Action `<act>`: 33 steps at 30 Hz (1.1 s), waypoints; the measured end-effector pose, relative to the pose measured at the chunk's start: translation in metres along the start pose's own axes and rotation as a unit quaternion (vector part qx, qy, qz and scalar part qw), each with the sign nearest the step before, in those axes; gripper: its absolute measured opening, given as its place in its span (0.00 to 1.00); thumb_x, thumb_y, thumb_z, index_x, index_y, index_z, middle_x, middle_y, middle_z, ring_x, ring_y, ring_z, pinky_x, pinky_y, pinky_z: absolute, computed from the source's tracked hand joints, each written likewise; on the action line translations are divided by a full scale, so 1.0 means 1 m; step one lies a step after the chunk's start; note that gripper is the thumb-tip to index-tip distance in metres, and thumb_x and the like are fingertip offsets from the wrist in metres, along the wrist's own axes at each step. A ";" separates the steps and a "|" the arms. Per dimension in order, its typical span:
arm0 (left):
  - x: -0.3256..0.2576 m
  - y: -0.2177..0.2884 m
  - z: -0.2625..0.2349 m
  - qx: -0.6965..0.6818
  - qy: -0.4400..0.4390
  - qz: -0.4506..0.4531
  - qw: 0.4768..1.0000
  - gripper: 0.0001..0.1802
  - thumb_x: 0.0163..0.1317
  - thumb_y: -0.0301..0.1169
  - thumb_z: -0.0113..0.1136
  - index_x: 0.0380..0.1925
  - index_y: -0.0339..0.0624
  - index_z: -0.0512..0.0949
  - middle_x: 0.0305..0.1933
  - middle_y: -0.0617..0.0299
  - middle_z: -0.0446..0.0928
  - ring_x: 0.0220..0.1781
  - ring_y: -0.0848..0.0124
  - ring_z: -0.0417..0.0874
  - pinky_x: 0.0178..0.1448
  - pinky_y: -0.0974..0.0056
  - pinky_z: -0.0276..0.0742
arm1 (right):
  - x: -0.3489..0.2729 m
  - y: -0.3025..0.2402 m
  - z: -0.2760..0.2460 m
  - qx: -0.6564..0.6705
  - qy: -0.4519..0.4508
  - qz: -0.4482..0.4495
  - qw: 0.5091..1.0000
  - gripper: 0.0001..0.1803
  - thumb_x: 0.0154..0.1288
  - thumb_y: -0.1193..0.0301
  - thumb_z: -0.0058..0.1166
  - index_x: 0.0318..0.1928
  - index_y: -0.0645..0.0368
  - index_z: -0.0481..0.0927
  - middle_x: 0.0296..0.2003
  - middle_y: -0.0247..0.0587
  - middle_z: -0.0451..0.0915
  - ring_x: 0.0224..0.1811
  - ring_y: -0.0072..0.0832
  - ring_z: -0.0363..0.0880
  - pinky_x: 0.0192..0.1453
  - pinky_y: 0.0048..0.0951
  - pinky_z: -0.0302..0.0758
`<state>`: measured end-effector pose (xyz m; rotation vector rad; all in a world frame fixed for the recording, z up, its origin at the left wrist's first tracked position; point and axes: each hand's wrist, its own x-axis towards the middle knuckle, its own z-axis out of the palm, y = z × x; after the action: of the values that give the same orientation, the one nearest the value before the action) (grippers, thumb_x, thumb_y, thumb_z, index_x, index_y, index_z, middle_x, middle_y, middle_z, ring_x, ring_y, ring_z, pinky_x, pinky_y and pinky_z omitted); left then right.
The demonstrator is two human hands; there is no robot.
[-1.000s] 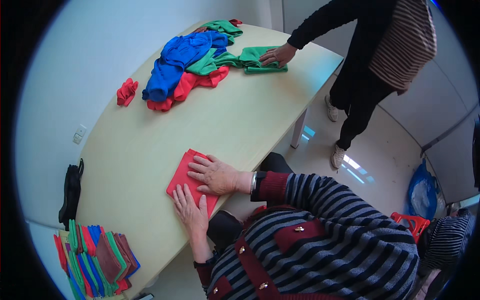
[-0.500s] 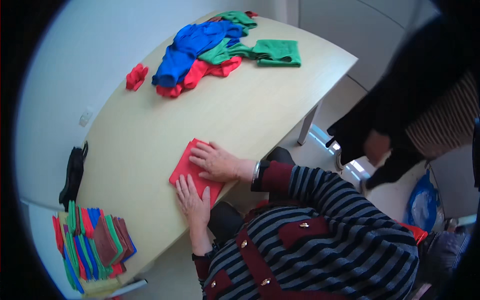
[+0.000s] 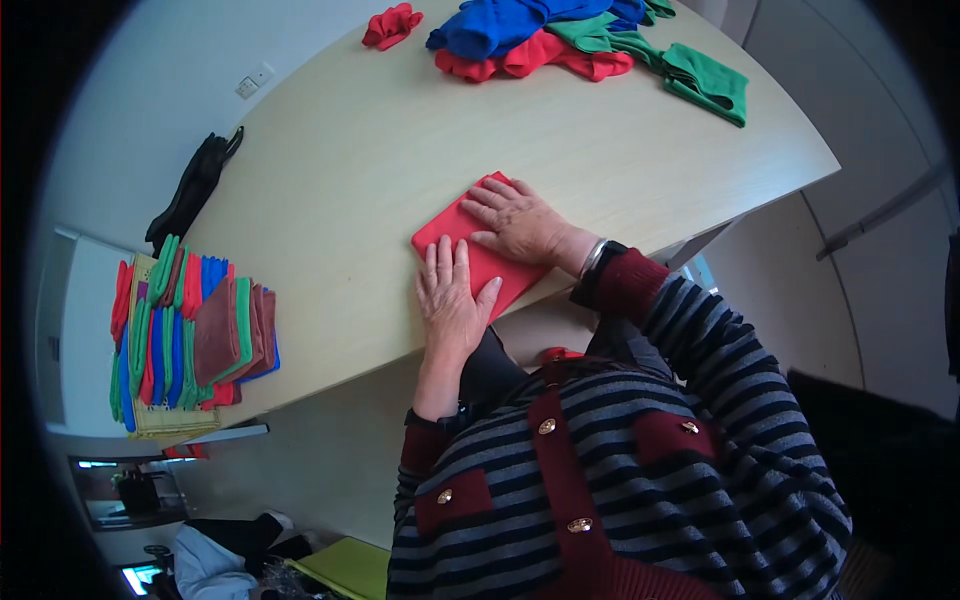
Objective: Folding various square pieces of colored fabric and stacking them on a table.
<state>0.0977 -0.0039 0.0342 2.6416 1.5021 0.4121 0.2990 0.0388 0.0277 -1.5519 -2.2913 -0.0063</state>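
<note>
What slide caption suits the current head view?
Left hand and right hand rest on a folded red cloth atop a pale table.

A pale desk (image 3: 330, 190) stands beside a white wall (image 3: 150, 120) with socket plates (image 3: 254, 80); at right, light grey panels (image 3: 880, 110) meet a pale floor (image 3: 810, 290), and light softly brightens the desk's right end.

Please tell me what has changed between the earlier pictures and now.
The co-worker's hand let go of the folded green cloth, and the co-worker moved off to the right; that hand is now out of view. The head view has turned, so everything sits differently in the picture. The left hand and right hand stayed flat on the folded red cloth.
</note>
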 end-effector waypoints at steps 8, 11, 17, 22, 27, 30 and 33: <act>-0.007 -0.029 0.002 -0.036 0.008 0.006 0.999 0.38 0.72 0.49 0.51 0.74 0.40 0.58 0.80 0.50 0.53 0.83 0.55 0.49 0.81 0.43 0.45 | -0.012 0.015 -0.020 -0.073 -0.041 0.162 0.983 0.35 0.76 0.49 0.41 0.76 0.52 0.60 0.75 0.46 0.59 0.79 0.46 0.54 0.79 0.50 0.52; -0.013 -0.066 0.003 -0.249 0.095 -0.064 0.962 0.37 0.72 0.50 0.51 0.73 0.40 0.61 0.79 0.49 0.56 0.81 0.53 0.53 0.80 0.40 0.46 | -0.023 0.001 -0.034 -0.023 0.011 0.128 0.992 0.34 0.76 0.50 0.42 0.76 0.52 0.59 0.75 0.47 0.59 0.78 0.46 0.54 0.79 0.50 0.53; 0.011 -0.049 -0.008 -0.111 0.071 -0.016 0.991 0.35 0.74 0.50 0.47 0.73 0.40 0.62 0.79 0.49 0.57 0.81 0.53 0.53 0.80 0.40 0.47 | -0.037 -0.029 -0.019 0.002 0.000 0.043 0.999 0.33 0.75 0.52 0.44 0.75 0.51 0.61 0.75 0.46 0.59 0.78 0.44 0.54 0.79 0.49 0.52; 0.019 -0.043 0.006 -0.042 0.041 0.015 0.998 0.35 0.73 0.51 0.48 0.73 0.41 0.62 0.78 0.49 0.57 0.81 0.53 0.53 0.80 0.40 0.47 | -0.035 -0.029 -0.010 -0.034 0.006 0.019 0.999 0.32 0.75 0.52 0.44 0.74 0.51 0.64 0.75 0.43 0.60 0.79 0.42 0.54 0.80 0.46 0.50; 0.019 -0.032 0.005 -0.033 0.067 0.040 0.996 0.36 0.72 0.50 0.52 0.73 0.41 0.62 0.79 0.50 0.57 0.81 0.53 0.53 0.80 0.41 0.47 | -0.035 -0.020 -0.008 -0.038 0.013 0.013 0.999 0.31 0.76 0.52 0.44 0.73 0.50 0.65 0.75 0.41 0.61 0.79 0.41 0.54 0.80 0.45 0.50; 0.008 -0.012 0.007 -0.017 0.038 0.072 0.997 0.35 0.73 0.48 0.50 0.74 0.42 0.60 0.80 0.51 0.55 0.82 0.54 0.52 0.81 0.42 0.45 | -0.038 -0.017 -0.009 -0.038 0.015 0.012 0.999 0.31 0.76 0.52 0.44 0.73 0.50 0.65 0.75 0.42 0.61 0.79 0.41 0.54 0.80 0.46 0.50; -0.002 -0.009 0.005 -0.022 0.022 0.083 0.996 0.36 0.73 0.47 0.50 0.75 0.42 0.59 0.80 0.52 0.55 0.82 0.54 0.51 0.81 0.43 0.45 | -0.040 -0.014 -0.013 -0.041 0.019 0.009 0.999 0.31 0.75 0.52 0.44 0.73 0.50 0.65 0.75 0.42 0.61 0.79 0.41 0.54 0.80 0.47 0.51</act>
<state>0.0909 -0.0007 0.0274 2.7495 1.2713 0.5130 0.3032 -0.0047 0.0303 -1.5992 -2.2726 -0.1252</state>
